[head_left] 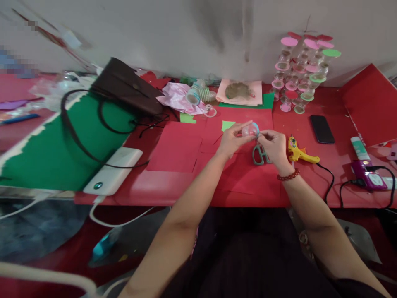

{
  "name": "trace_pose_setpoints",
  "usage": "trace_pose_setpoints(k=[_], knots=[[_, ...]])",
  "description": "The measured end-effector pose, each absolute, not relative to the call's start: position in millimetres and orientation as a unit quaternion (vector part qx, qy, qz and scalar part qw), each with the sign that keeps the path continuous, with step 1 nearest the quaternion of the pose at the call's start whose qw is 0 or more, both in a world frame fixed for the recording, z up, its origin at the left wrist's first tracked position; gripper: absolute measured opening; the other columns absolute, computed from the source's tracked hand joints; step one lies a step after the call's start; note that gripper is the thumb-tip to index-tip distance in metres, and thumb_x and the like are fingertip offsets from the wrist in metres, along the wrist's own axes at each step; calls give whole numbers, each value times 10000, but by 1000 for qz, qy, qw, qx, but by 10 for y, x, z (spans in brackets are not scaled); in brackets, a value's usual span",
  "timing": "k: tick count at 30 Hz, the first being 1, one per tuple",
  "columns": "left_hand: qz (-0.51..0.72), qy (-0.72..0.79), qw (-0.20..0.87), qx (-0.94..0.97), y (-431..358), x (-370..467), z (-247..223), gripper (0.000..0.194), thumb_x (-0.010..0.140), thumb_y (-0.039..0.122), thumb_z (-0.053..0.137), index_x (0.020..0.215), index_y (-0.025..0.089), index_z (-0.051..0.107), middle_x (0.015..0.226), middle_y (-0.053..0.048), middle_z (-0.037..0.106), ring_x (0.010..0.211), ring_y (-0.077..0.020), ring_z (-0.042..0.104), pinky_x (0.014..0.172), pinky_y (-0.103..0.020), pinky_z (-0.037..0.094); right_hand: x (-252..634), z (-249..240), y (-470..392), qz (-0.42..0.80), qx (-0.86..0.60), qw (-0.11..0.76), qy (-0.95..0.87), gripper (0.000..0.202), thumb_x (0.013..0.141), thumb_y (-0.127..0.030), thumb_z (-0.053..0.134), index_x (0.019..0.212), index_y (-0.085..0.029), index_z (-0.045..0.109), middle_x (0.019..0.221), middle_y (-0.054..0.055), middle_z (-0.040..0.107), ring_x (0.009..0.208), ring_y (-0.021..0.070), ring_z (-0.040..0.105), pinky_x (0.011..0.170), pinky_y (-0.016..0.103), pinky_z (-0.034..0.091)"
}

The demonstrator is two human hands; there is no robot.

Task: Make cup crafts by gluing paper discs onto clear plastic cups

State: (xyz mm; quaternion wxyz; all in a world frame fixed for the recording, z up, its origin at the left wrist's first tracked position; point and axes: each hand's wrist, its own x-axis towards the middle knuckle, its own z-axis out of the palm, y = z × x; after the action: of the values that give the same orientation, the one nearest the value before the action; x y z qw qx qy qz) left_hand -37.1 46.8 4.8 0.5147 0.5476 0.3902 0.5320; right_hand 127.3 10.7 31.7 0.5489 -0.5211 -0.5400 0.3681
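Observation:
My left hand (232,138) holds a small clear plastic cup (248,131) with a light-blue rim, its fingers wrapped around the side. At the blue edge, the thumb and fingertips of my right hand (273,145) are pinched together; whether anything else is between them is hidden. A red bead bracelet circles my right wrist. Below the hands, green-handled scissors (258,155) lie on red paper (238,176), with their blades out of sight. A bright green paper piece (228,125) lies just behind my left hand. To the right of my right hand is a yellow glue gun (302,155).
Stacked clear cups with coloured discs (290,85) stand at the back right, near a black phone (322,129). A brown bag (130,85) and white power bank (113,171) sit left. A purple power adapter (370,176) with cables is at the right edge.

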Motion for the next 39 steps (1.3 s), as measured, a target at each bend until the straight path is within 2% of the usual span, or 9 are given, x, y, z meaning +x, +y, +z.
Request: trace_pose_setpoints(k=[3,9,13,20,27,32,39], knots=[[523,374,561,521,456,-362,64,557,629,426,960,1153,285,831,1124,-57,801,1024,-208,716,986,-398,559,1259,322,124,405,-505,563,-514,142,722,-310,657,682,-201,739,597,-19,638,553,101,511,528,242,399],[473,322,684,452,399,-361,159,409,653,409,954,1020,259,850,948,-11,788,798,-120,671,785,-282,543,1232,356,132,484,-466,573,-469,106,719,-314,718,687,-213,728,636,-15,684,549,96,565,542,239,484],[441,286,727,441,380,-375,189,367,732,388,904,1066,250,835,973,-16,782,836,-123,683,799,-274,545,1233,393,86,501,-452,577,-460,130,745,-333,738,685,-220,718,617,-21,670,545,100,590,559,243,526],[471,297,700,447,387,-401,182,430,661,385,962,1056,270,839,984,-25,807,806,-140,686,803,-297,557,1266,455,40,489,-437,567,-499,198,759,-394,743,664,-219,738,620,-3,712,556,118,629,571,262,541],[485,313,672,464,386,-394,158,492,613,401,987,1068,280,844,1011,-24,817,867,-155,713,867,-316,577,1259,447,52,411,-468,576,-529,178,743,-305,667,596,-211,701,528,-30,642,493,93,541,501,233,429],[483,307,681,457,355,-348,158,498,627,392,980,1096,295,840,1049,-18,817,910,-166,731,932,-351,584,1213,453,6,383,-512,575,-510,154,747,-254,648,610,-201,691,541,-32,630,511,88,511,507,228,393],[471,309,691,452,345,-346,141,484,633,358,959,1091,277,827,1012,-14,808,865,-154,724,851,-318,598,1183,425,-54,366,-522,576,-512,160,779,-259,669,631,-201,688,582,-32,628,549,98,505,548,249,399]])
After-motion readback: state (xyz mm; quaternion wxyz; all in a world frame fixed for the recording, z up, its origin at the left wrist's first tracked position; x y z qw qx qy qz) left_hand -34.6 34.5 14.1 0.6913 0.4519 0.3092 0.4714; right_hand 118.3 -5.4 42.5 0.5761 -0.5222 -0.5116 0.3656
